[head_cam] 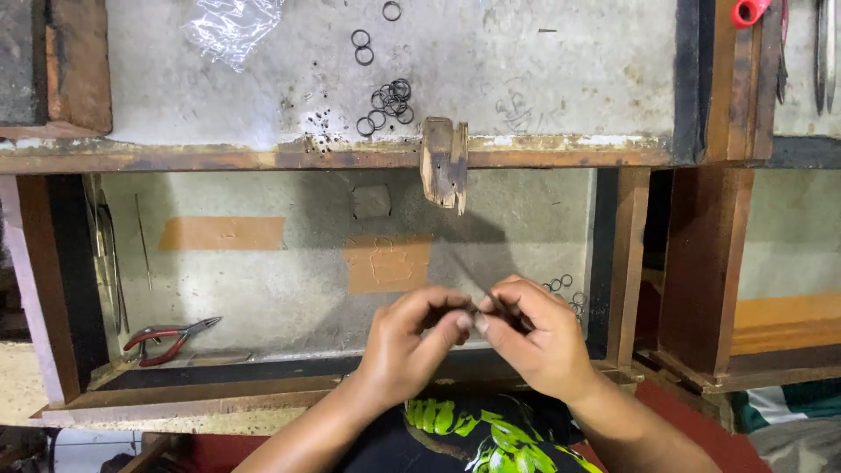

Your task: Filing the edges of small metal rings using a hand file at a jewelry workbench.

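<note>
Both hands meet over the open wooden drawer [350,385]. The left hand [407,342] pinches something too small to make out between thumb and forefinger, and the right hand [534,337] has its fingers closed round a thin dark metal tool [477,285] slanting up-left. Red-handled pliers [166,339] lie on the drawer's scuffed grey floor. Small dark wire rings [390,103] cluster on the worn benchtop beside a chipped wooden peg [444,164].

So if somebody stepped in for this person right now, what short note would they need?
Left hand and right hand meet over the open drawer; both pinch something tiny, too small to tell, and the right also holds a thin tool. Loose rings lie piled on the bench top, a few more rings in the drawer. Red pliers lie unused, drawer's left. How much is finished can't be told.
</note>
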